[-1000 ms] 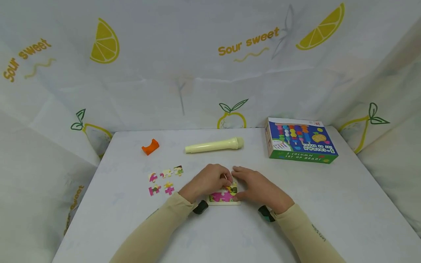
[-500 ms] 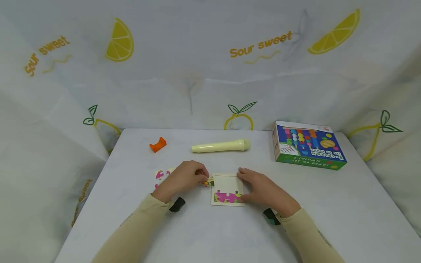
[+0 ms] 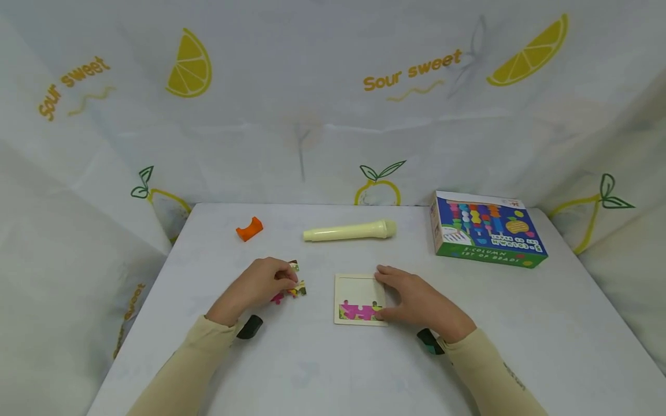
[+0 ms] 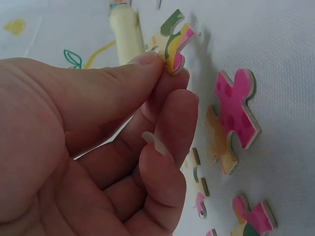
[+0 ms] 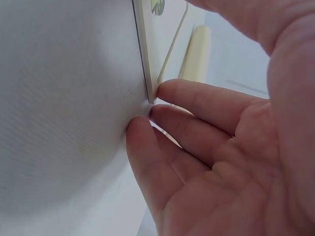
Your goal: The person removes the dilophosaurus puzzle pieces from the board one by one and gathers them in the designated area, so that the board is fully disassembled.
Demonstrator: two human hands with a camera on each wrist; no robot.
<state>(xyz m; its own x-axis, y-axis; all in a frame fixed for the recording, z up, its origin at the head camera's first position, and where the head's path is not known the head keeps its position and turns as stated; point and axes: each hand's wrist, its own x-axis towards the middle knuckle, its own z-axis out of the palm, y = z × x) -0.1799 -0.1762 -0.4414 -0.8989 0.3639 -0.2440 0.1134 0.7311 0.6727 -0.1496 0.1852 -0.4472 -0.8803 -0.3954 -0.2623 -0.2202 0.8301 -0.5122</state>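
Note:
My left hand (image 3: 255, 288) pinches a jigsaw piece (image 4: 173, 45) in yellow, green and pink between thumb and forefinger, just above the table. Loose on the white cloth by that hand lie other pieces, among them a pink and orange one (image 4: 234, 110); in the head view the hand covers most of them. To the right, a square puzzle tray (image 3: 358, 290) lies flat, with a row of pink pieces (image 3: 359, 312) along its near side. My right hand (image 3: 418, 303) rests at the tray's right edge, fingertips touching the far corner and thumb near the front one.
Behind the tray lies a pale yellow microphone-shaped stick (image 3: 348, 231). An orange curved block (image 3: 250, 229) is at the back left. A blue and green bead-set box (image 3: 486, 228) stands at the back right, before the patterned curtain (image 3: 322, 144).
The left hand has drawn back from the tray to the loose pieces at the left, carrying a jigsaw piece out of the tray. The right hand has stayed at the tray's edge.

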